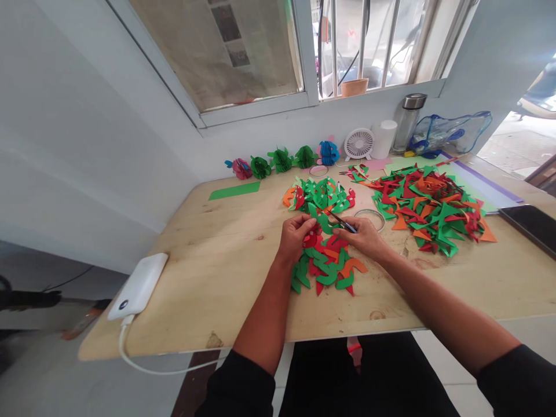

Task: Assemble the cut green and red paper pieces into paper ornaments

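My left hand pinches a small paper piece above the near pile of cut paper shapes, which are green, red and orange. Just to its right, my right hand is closed around dark-handled scissors, their blades pointing up and left toward a green paper piece between the hands. Behind the hands lies a second pile of green, red and orange shapes, some with white patches. A roll of tape rests beside my right hand. The exact edge of the held paper is hard to make out.
A large heap of paper scraps covers the right side. Folded paper figures, a small fan and a glass bottle stand along the wall. A phone lies far right, a white power bank at the left edge.
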Tool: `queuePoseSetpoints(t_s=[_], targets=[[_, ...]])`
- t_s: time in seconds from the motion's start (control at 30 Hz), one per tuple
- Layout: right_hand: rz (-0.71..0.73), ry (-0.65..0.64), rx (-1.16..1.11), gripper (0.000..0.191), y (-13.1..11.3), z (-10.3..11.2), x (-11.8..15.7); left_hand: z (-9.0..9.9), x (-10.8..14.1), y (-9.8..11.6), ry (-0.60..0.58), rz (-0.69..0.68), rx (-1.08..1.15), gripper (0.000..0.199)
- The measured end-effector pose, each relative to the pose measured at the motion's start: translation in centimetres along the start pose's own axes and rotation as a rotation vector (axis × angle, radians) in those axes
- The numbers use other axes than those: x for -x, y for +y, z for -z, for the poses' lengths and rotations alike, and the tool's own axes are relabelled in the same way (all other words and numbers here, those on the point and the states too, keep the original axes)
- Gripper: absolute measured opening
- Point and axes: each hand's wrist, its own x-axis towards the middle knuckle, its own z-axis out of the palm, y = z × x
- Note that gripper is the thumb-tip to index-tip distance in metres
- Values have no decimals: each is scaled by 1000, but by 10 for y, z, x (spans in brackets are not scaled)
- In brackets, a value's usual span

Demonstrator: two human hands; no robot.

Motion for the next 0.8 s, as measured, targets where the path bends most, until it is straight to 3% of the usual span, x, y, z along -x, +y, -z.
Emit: queuePoseSetpoints(t_s=[0.33,0.6,0.73,0.8], targets=[[-79,33,-35,22,3,-1,0,-1,0,4,82,-22,-163,23],[-184,42,-190,25,3,-2,1,-9,3,7,3,107,-99,33],[-216,-23,-340,28,1,-2,2,-13,5,6,-53,149,4,33],[-233,-56,-401,29,0,-3,2,-14,5,5,-13,148,57,35]])
